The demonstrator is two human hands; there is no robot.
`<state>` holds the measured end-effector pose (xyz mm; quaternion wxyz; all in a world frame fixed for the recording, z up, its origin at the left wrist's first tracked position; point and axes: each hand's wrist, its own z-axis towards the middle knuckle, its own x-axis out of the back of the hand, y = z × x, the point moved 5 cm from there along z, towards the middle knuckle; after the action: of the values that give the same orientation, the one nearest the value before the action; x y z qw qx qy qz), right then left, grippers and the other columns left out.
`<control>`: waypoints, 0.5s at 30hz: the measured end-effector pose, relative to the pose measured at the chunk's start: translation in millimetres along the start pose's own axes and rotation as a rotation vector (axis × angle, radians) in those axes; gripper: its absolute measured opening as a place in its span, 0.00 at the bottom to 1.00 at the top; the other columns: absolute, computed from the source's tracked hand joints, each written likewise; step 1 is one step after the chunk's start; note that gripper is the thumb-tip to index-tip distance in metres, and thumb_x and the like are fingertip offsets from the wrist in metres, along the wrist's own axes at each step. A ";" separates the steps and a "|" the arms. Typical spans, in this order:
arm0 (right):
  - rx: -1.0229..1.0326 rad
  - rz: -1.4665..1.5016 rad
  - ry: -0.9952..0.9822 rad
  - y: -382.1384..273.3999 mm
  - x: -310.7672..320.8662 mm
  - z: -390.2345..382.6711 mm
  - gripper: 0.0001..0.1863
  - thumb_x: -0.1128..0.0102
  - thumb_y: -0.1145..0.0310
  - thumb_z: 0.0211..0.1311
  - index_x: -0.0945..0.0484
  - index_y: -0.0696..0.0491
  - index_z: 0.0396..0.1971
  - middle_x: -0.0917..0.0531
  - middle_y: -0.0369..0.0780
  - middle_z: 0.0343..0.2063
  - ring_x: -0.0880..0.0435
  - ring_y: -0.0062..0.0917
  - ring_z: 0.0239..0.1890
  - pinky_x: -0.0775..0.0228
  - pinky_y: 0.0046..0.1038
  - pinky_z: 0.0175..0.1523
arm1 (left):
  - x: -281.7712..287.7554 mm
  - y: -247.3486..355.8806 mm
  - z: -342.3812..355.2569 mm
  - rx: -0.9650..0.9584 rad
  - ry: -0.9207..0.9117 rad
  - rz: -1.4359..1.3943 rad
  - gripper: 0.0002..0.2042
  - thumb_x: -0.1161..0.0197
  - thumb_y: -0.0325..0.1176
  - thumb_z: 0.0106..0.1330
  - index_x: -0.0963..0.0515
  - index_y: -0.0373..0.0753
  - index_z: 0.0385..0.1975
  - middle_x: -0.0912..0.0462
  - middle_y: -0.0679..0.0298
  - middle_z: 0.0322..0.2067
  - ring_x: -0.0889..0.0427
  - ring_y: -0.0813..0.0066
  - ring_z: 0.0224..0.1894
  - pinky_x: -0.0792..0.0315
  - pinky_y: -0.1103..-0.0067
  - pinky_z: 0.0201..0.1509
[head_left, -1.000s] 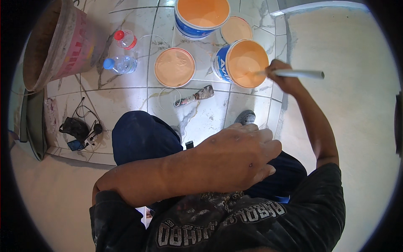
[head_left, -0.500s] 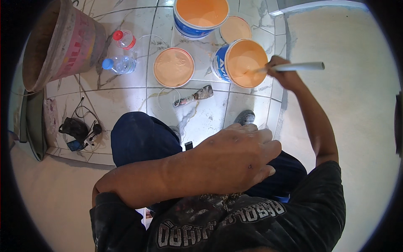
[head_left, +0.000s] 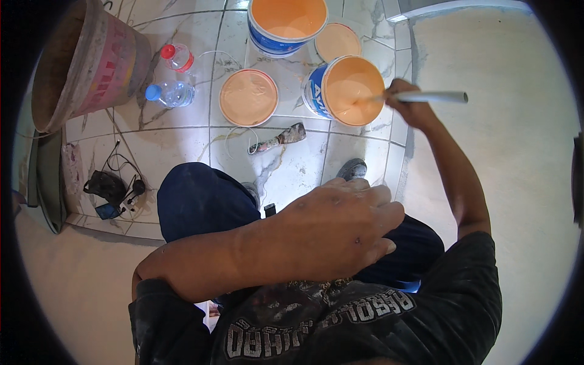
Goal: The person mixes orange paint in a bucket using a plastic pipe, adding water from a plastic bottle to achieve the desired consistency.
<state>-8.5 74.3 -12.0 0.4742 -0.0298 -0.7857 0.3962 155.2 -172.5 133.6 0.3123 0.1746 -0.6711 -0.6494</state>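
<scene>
Near the far right, my right hand (head_left: 409,104) is closed around a pale grey pipe (head_left: 441,97). The pipe's lower end dips into peach-orange paint inside a blue-and-white bucket (head_left: 317,94), which leans slightly to the right. Ripples mark the paint around the pipe. Across my body lies my left forearm, and my left hand (head_left: 340,228) hangs over my lap with its back up. Its fingers curl loosely downward and its palm is hidden; no object shows in it.
A second paint bucket (head_left: 280,47) stands farther back. Two paint-coated lids (head_left: 248,97) lie close by. A scraper (head_left: 277,139), bottles (head_left: 176,94), a large dirty bucket (head_left: 125,67) and a black pouch with cables (head_left: 106,185) lie left. My shoe (head_left: 351,170) is near the bucket.
The pipe has shifted slightly in the paint, with my right hand still around it. The whole scene sits a little farther left. My left hand keeps its pose.
</scene>
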 end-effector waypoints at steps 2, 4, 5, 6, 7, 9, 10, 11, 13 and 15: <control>-0.006 -0.020 0.081 4.0 11.9 26.6 0.07 0.38 0.73 0.62 0.25 0.57 0.27 0.25 0.38 0.25 0.26 0.21 0.28 0.32 0.25 0.34 | -1.6 -1.9 -1.4 -0.009 0.010 0.000 0.12 0.35 0.34 0.60 0.28 0.38 0.38 0.24 0.56 0.38 0.21 0.54 0.43 0.28 0.63 0.48; 0.040 0.060 0.114 -8.0 -4.4 55.1 0.07 0.40 0.73 0.63 0.26 0.57 0.27 0.25 0.38 0.25 0.26 0.21 0.28 0.33 0.25 0.34 | -1.9 -4.6 -0.5 -0.015 0.023 0.004 0.12 0.35 0.34 0.60 0.28 0.38 0.38 0.24 0.55 0.38 0.21 0.53 0.43 0.28 0.63 0.48; 0.086 0.144 0.140 -16.7 -14.0 64.8 0.08 0.41 0.73 0.65 0.27 0.57 0.26 0.25 0.38 0.25 0.26 0.20 0.27 0.33 0.24 0.34 | -1.9 -4.6 -0.4 -0.018 0.032 0.002 0.12 0.35 0.34 0.60 0.28 0.38 0.38 0.23 0.55 0.38 0.21 0.53 0.43 0.28 0.63 0.48; 0.085 0.146 0.141 -23.4 -23.1 65.4 0.08 0.41 0.73 0.65 0.27 0.57 0.26 0.25 0.38 0.25 0.26 0.20 0.27 0.33 0.24 0.34 | -1.8 -5.0 -0.3 -0.023 0.041 -0.001 0.12 0.35 0.34 0.60 0.28 0.39 0.38 0.23 0.55 0.38 0.21 0.53 0.43 0.28 0.63 0.48; 0.109 0.182 0.072 -33.7 -38.5 61.0 0.08 0.41 0.73 0.65 0.28 0.57 0.26 0.25 0.37 0.24 0.27 0.20 0.27 0.33 0.24 0.33 | -0.9 -4.8 -1.7 -0.016 0.042 -0.003 0.12 0.35 0.34 0.60 0.28 0.39 0.38 0.23 0.55 0.38 0.21 0.53 0.43 0.28 0.63 0.48; 0.129 0.138 -0.068 -46.7 -54.6 42.0 0.08 0.41 0.73 0.63 0.30 0.56 0.27 0.26 0.36 0.24 0.27 0.20 0.27 0.33 0.25 0.33 | 0.8 -5.4 -3.5 0.025 0.006 0.002 0.12 0.35 0.34 0.60 0.28 0.39 0.38 0.23 0.56 0.39 0.21 0.53 0.43 0.28 0.63 0.48; 0.162 -0.009 -0.070 -54.8 -49.8 29.5 0.07 0.39 0.73 0.62 0.28 0.56 0.27 0.26 0.37 0.24 0.27 0.21 0.27 0.32 0.26 0.35 | 2.3 -4.0 -5.3 0.032 0.011 0.005 0.12 0.35 0.34 0.60 0.28 0.39 0.38 0.23 0.56 0.39 0.21 0.53 0.43 0.28 0.63 0.48; 0.128 0.035 -0.087 -45.6 -44.2 17.1 0.06 0.39 0.72 0.62 0.27 0.56 0.28 0.25 0.37 0.24 0.26 0.22 0.27 0.32 0.27 0.35 | 2.8 -3.8 -5.1 0.029 0.015 0.008 0.12 0.35 0.34 0.60 0.28 0.39 0.38 0.23 0.56 0.39 0.21 0.54 0.43 0.28 0.63 0.48; 0.028 0.047 -0.058 -15.2 -21.8 0.4 0.06 0.39 0.72 0.61 0.25 0.56 0.28 0.25 0.37 0.25 0.26 0.22 0.28 0.32 0.27 0.35 | 3.7 -2.5 -2.5 0.019 0.012 0.011 0.12 0.35 0.34 0.60 0.28 0.39 0.39 0.23 0.56 0.39 0.21 0.54 0.43 0.28 0.64 0.49; -0.043 0.019 0.014 16.7 9.4 7.0 0.05 0.40 0.72 0.63 0.25 0.57 0.28 0.25 0.38 0.25 0.25 0.22 0.28 0.32 0.26 0.35 | 7.0 1.5 0.1 -0.012 0.028 0.010 0.12 0.34 0.34 0.59 0.28 0.40 0.38 0.23 0.57 0.38 0.21 0.54 0.43 0.28 0.65 0.48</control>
<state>-24.6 85.5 -17.7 0.4751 -0.0501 -0.7904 0.3833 150.3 -176.7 136.4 0.3259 0.1784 -0.6636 -0.6493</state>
